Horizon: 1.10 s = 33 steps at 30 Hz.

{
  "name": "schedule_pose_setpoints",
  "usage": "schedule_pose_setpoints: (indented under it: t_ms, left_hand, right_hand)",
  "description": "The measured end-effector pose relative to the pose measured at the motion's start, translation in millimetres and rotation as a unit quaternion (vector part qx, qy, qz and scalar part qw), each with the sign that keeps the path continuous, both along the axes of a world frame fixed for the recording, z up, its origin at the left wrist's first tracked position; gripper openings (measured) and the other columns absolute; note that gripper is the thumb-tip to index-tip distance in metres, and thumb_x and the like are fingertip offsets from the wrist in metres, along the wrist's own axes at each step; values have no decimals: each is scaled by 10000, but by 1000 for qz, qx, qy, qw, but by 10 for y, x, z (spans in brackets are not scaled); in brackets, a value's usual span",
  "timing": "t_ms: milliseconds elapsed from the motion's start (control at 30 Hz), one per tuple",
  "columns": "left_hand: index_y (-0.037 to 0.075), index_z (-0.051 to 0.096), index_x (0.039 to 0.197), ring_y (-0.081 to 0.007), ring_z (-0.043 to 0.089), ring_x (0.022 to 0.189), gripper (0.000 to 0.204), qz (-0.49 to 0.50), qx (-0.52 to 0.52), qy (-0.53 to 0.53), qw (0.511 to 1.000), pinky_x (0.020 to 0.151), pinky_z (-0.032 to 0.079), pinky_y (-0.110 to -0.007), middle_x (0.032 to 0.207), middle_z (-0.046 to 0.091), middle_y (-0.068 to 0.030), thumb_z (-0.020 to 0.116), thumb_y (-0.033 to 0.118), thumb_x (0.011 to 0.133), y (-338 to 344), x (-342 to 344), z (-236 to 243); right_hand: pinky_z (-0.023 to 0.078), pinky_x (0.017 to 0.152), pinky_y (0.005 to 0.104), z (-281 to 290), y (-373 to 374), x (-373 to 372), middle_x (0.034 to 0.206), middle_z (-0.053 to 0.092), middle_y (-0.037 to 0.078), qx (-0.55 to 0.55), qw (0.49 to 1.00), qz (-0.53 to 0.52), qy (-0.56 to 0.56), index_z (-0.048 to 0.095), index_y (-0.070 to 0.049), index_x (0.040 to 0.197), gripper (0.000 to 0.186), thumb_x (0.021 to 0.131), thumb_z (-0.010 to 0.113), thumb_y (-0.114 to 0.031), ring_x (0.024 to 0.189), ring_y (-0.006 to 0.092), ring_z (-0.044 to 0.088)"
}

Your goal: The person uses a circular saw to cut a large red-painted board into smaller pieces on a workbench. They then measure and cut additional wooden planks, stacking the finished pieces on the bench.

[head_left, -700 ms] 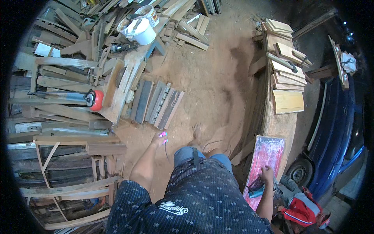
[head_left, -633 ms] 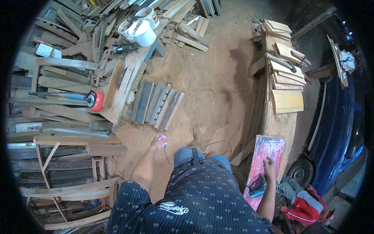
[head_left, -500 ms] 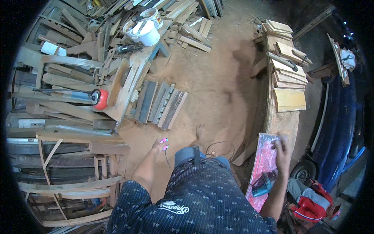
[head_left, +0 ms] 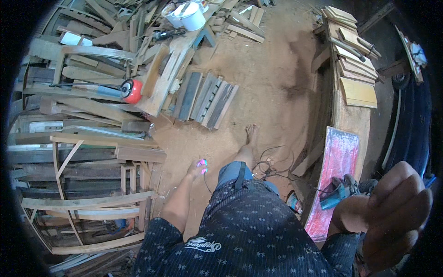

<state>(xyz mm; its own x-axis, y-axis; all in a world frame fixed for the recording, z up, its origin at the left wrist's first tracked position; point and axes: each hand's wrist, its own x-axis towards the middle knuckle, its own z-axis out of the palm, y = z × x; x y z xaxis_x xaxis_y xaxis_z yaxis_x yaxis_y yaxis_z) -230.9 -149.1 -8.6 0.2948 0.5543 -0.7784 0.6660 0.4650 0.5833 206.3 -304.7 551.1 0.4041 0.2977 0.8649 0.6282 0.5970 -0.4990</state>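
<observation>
My left hand [head_left: 198, 168], low at centre-left above the sandy floor, is closed round a small pink and turquoise object [head_left: 203, 165] with a cord hanging from it. My right hand [head_left: 392, 212] looms large near the camera at the lower right, its fingers loosely extended and slightly bent, with no object visible in it. Behind it, a teal power tool [head_left: 330, 200] lies on a worn pink-and-white board [head_left: 337, 150] on the right bench. A second tool [head_left: 294, 201] is low beside that bench, beyond my body.
Stacked timber [head_left: 92, 111] and curved wooden frames [head_left: 87, 201] fill the left. A plank bench [head_left: 161, 85] bears buckets [head_left: 194, 18] and a red round object [head_left: 134, 92]. Boards [head_left: 207, 99] lie on the sandy floor, near loose cable [head_left: 263, 166]. A blue car [head_left: 408, 120] stands beyond the right bench [head_left: 353, 115].
My right hand has risen from over the pink board to close before the camera. My bare foot is farther forward; the whole view has shifted, with the benches higher in frame.
</observation>
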Motion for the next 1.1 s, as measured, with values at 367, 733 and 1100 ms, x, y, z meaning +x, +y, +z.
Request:
schedule_pose_setpoints:
  t_ms: [367,733,1100]
  left_hand:
    - [59,676,915,-131,600,655,129,153,-1,51,987,535,469,-303,748,632,-28,695,128,808,-682,-1324,272]
    - [27,610,1121,-179,643,822,446,184,-65,51,979,708,534,-335,972,669,-80,750,245,758,-306,-2034,-64]
    - [-10,553,1177,-162,647,831,530,355,-50,-35,933,714,547,-325,996,665,-103,764,245,764,-157,-3466,-1128]
  right_hand:
    - [439,662,240,-106,340,-685,720,549,23,-87,994,42,55,509,57,1348,480,892,603,-61,693,119,526]
    - [464,669,276,-2577,1134,-1508,751,579,45,-645,739,67,182,597,-27,1281,361,928,618,-101,720,120,555]
    - [529,623,340,-5232,-183,-1702,799,700,140,-884,438,55,151,642,9,1183,363,887,637,-202,697,215,674]
